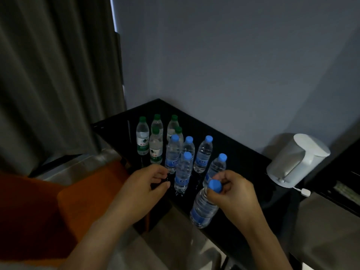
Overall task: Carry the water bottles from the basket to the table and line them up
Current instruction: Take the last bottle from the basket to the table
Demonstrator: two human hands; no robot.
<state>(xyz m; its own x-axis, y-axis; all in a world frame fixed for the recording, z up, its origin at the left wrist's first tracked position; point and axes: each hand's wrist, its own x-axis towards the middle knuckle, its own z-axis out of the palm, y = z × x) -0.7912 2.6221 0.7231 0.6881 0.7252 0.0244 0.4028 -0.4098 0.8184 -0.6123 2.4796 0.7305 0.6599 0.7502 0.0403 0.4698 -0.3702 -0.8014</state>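
Note:
Several water bottles stand on the black table (233, 152). The green-capped bottles (142, 136) are grouped at the back left, and the blue-capped bottles (203, 154) stand in front of them. My right hand (233, 193) grips the neck and blue cap of another blue-capped bottle (203, 209) at the table's near edge. Left of the closest standing bottle (183, 172) hovers my left hand (144, 188), its fingers curled apart and holding nothing. No basket is in view.
A white electric kettle (296, 160) with a white cable and plug (304, 191) stands at the table's right end. An orange chair (58, 207) sits to the left, below the grey curtain (48, 75). The wall runs behind the table.

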